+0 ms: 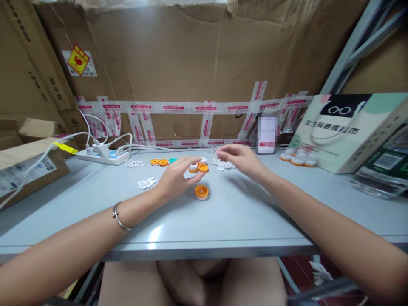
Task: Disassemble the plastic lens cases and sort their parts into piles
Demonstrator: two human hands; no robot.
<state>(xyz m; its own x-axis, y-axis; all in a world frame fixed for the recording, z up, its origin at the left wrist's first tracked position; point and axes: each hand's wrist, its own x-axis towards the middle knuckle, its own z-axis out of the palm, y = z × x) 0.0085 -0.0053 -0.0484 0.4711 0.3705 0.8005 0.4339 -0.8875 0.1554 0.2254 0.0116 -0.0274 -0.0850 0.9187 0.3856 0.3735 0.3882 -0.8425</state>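
Observation:
My left hand (179, 175) is above the table with thumb and fingers apart, nothing seen between them. Just beyond its fingertips are an orange round piece (203, 168) and white-topped round pieces (193, 167). Nearer to me, an orange disc-shaped piece with a white base (202, 192) lies on its own. My right hand (239, 158) has its fingertips pinched together over a pile of small clear and white pieces (225, 164). Whatever is in that pinch is too small to make out. Left of the middle, orange rings (158, 162) and a green ring (172, 161) sit in a row.
Small white discs (147, 183) lie at left, with more pieces (135, 163) behind. A power strip (103, 156) and an open carton (32, 170) stand further left. A phone (267, 134), clear-topped orange pieces (298, 157), a paper bag (331, 134) and a bottle (381, 165) occupy the right.

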